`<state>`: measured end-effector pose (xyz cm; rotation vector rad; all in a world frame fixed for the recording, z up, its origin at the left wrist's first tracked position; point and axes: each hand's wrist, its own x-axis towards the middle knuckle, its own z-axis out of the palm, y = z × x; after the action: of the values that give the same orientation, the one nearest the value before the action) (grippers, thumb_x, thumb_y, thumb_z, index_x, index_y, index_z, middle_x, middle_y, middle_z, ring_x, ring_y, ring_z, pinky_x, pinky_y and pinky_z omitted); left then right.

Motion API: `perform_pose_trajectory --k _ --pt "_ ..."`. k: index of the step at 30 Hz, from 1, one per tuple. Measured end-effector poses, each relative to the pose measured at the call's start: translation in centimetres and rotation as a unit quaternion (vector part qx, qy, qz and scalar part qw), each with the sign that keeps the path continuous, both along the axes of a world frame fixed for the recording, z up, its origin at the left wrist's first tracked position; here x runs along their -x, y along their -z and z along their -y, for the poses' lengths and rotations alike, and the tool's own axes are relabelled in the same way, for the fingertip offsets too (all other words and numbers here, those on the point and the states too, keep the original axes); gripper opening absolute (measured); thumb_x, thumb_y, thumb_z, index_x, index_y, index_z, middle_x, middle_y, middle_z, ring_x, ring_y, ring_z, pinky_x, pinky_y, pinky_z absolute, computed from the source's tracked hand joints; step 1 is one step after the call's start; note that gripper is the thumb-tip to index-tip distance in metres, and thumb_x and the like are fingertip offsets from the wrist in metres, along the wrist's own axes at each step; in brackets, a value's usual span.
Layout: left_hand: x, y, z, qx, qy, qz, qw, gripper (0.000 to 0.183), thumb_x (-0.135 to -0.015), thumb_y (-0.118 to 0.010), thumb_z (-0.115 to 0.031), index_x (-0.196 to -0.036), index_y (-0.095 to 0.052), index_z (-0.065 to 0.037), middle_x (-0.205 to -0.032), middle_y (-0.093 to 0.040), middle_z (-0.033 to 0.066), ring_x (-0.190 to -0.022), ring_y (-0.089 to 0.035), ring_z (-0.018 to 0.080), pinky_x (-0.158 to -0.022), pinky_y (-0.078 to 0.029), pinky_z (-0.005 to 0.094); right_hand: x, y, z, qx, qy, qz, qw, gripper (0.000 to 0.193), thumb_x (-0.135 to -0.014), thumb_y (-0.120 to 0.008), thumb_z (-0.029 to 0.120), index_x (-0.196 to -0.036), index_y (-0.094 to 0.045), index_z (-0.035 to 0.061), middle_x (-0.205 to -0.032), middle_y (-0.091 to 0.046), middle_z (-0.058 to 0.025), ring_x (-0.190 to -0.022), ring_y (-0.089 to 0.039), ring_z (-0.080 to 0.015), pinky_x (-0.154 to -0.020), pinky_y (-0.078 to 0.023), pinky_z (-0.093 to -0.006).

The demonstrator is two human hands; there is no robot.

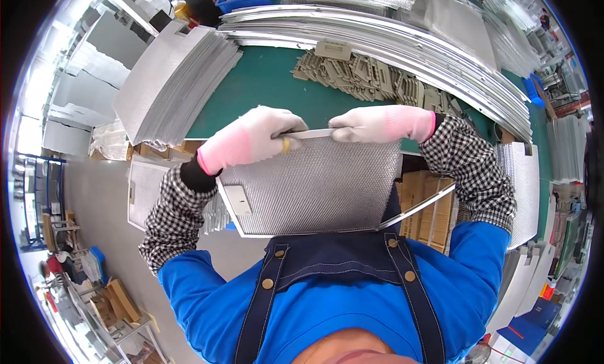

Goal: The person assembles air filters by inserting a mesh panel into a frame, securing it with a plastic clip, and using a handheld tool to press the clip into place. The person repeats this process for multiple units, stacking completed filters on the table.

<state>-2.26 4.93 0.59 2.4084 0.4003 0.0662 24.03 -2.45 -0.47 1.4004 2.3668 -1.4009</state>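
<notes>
A silver mesh filter panel [314,188] is held tilted in front of my chest, its near edge close to my apron. My left hand [255,134], in a white and pink glove, is closed on the panel's far edge, left of the middle. My right hand [374,123], gloved alike, pinches the same edge further right; a pale metal frame strip [311,134] shows between the hands. A light rectangular handle plate [238,200] sits at the panel's left side. At the lower right corner, another frame strip [418,207] slants outward, away from the mesh's right edge. The fingertips are partly hidden.
On the green table [261,81] lie a pile of beige plates [358,74] and long metal strips [377,27] behind it. Mesh panels [173,84] stand stacked at left, another stack [519,188] at right. Cardboard boxes [428,207] sit below the table edge.
</notes>
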Motion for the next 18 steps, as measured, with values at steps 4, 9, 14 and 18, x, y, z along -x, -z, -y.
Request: perform_pose_trajectory --k 4,9,14,18 --pt "0.9 1.9 -0.1 -0.146 -0.046 0.053 0.987 0.019 -0.091 -0.069 -0.019 -0.105 -0.067 -0.007 -0.09 -0.069 0.0127 -0.086 -0.069 0.0301 -0.075 -0.054 0.0402 -3.0 0.5 1.0 0.01 0.057 -0.011 0.998 0.05 -0.106 -0.045 0.038 -0.131 -0.057 -0.0031 -0.113 -0.066 -0.0211 -0.111 -0.064 -0.0319 -0.098 -0.049 -0.0389" --pt "-0.6 2.8 0.6 -0.238 -0.072 -0.021 0.968 0.018 -0.088 -0.071 -0.024 -0.095 -0.063 -0.009 -0.085 -0.067 0.0103 -0.082 -0.069 0.027 -0.072 -0.054 0.0401 -6.4 0.6 3.8 -0.021 0.095 0.036 0.995 0.046 -0.101 -0.055 0.033 -0.131 -0.057 -0.0025 -0.114 -0.067 -0.021 -0.108 -0.065 -0.0311 -0.097 -0.05 -0.0382" --pt "-6.1 5.1 1.2 -0.269 0.002 0.114 0.957 0.021 -0.085 -0.073 -0.022 -0.095 -0.061 -0.009 -0.09 -0.065 0.0078 -0.085 -0.068 0.0274 -0.073 -0.055 0.0402 -6.0 2.3 4.6 -0.076 0.162 -0.057 0.982 0.028 -0.095 -0.064 0.015 -0.116 -0.06 -0.003 -0.092 -0.066 -0.0151 -0.087 -0.063 -0.0244 -0.081 -0.05 -0.0359" --pt "-9.0 5.8 2.2 -0.203 0.011 0.15 0.967 0.025 -0.084 -0.075 -0.018 -0.101 -0.061 -0.006 -0.093 -0.064 0.0098 -0.088 -0.067 0.0275 -0.073 -0.054 0.0397 -5.0 2.8 4.3 -0.117 0.161 -0.079 0.977 0.031 -0.098 -0.061 0.026 -0.115 -0.061 -0.0001 -0.097 -0.068 -0.0194 -0.09 -0.066 -0.0321 -0.082 -0.051 -0.0398"
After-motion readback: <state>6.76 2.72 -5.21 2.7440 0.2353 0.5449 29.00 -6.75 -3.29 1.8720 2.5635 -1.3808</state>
